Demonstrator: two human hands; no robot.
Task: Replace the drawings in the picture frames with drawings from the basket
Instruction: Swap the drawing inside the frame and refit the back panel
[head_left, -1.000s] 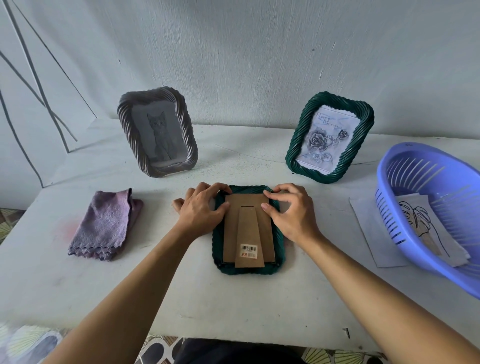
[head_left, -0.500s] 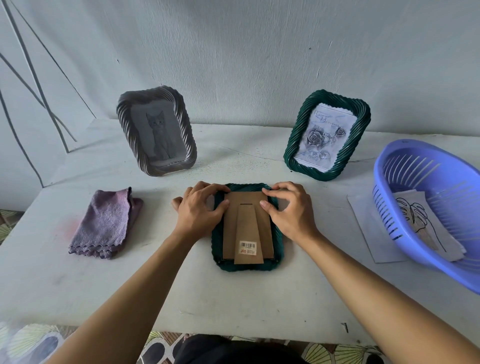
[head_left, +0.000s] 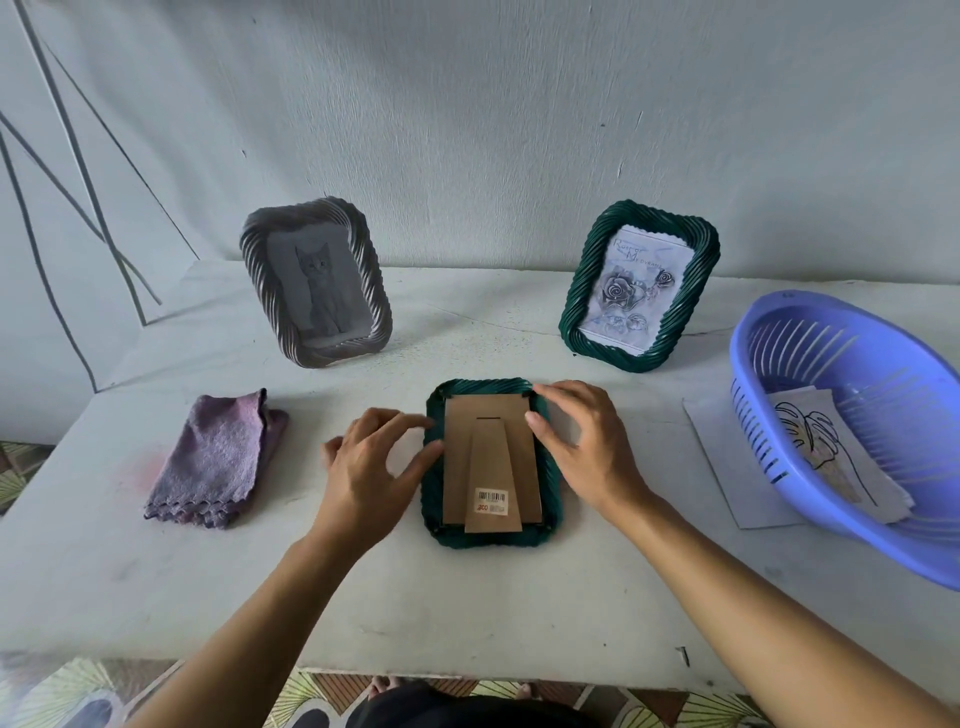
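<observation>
Face down near the middle of the worktop's (head_left: 467, 613) front edge, the green frame (head_left: 488, 540) lay with its cardboard backing (head_left: 457, 467) uppermost and not yet lifted out. Small dark tabs (head_left: 438, 526) sat at its corners.

The danger, as I judged it, was force. Prying the board before every tab was turned could crease the cardboard or tear its fold-out stand. With neither grip pinning the frame down, a hard push could also skid it toward the front edge.

My left grip (head_left: 363, 467) was released, fingers spread and nearly straight, and it clasped nothing. Its fingertips and thumb were at the frame's left rim, though whether they touched it I cannot tell. My right grip (head_left: 587, 447) was likewise released, fingers arched over the frame's far right corner. Its thumb tip rested on the backing's right edge, and it grasped nothing.

The leaf drawing (head_left: 821, 441) meant to go in lay in the blue basket (head_left: 737, 358) at the worktop's right edge.
</observation>
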